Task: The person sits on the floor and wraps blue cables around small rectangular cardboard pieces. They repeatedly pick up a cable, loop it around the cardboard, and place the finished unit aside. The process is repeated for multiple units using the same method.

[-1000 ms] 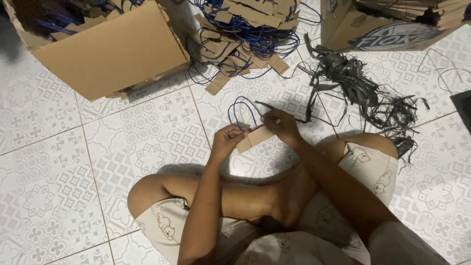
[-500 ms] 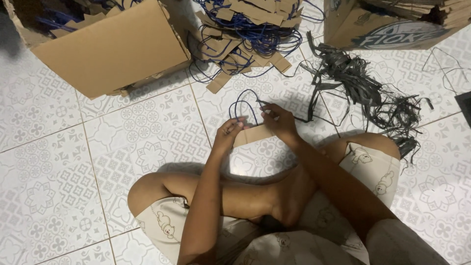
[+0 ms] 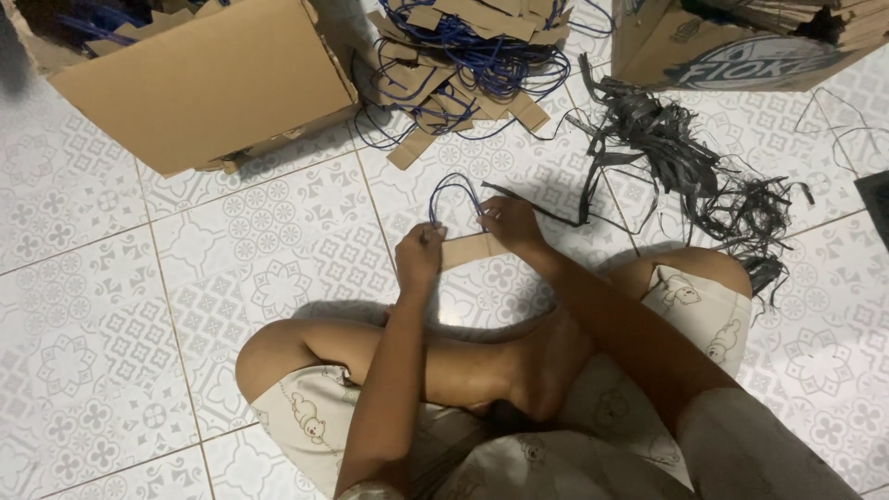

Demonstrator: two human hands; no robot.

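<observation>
I sit cross-legged on a patterned tile floor. My left hand [image 3: 419, 255] and my right hand [image 3: 511, 222] together hold a brown cardboard strip [image 3: 470, 248] low over the tiles. A blue cord loop [image 3: 454, 193] arches up from the strip, its two ends at my fingertips. My left hand pinches the strip's left end with the cord. My right hand grips the right end with the cord's other end. A dark strap [image 3: 532, 204] runs from under my right hand toward the black pile.
A pile of cardboard strips with blue cord loops [image 3: 472, 60] lies ahead. A large open cardboard box [image 3: 199, 83] stands at the upper left, another box [image 3: 741, 42] at the upper right. A tangle of black straps [image 3: 685, 162] spreads right of my hands.
Both hands have stayed on the strip with small finger movements. The blue loop has shifted slightly and now stands more upright. The view has drifted a little.
</observation>
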